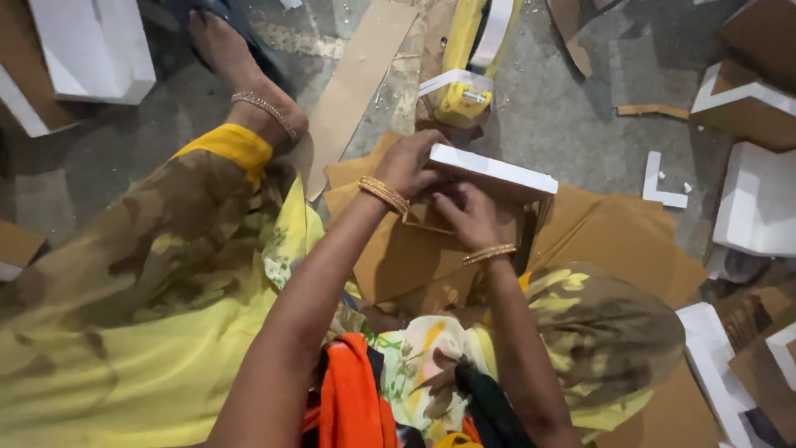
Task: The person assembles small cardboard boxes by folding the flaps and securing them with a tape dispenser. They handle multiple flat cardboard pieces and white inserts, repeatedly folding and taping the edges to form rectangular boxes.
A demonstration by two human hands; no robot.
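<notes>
Head view: left hand (406,163) clamps the near end of a white-edged cardboard box (489,176), steadying it over the brown cardboard sheets (605,236) on the floor (539,108). Right hand (470,217) is tucked under its open side, fingers pressing the lining; grip hidden. Yellow tape dispenser (463,98) lies just beyond.

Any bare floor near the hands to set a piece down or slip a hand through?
Bare floor lies between the yellow tool and the white-edged boxes at right. A smaller patch sits left of the foot. Around the left hand and right hand, cardboard sheets overlap: crowded.
</notes>
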